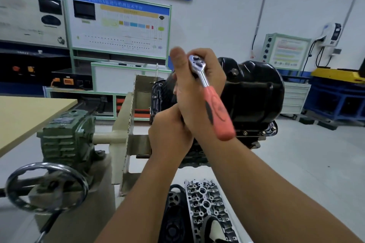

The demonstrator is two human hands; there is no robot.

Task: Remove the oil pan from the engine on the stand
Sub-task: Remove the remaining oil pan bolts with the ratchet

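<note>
Right hand (pixel 199 92) grips the ratchet (pixel 209 92) beside the pan (pixel 254 92), left hand (pixel 169 136) curls beneath, its hold hidden; a poorly seated socket could slip and round a bolt.

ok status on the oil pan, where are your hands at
Right hand holds the ratchet against the pan. Left hand tucked under the right, its grip hidden. Oil pan on the engine, flange bolts in. Hands block the socket end.

White walls (pixel 227 16), grey floor (pixel 306 163) (training boards (pixel 118 25) behind).
</note>
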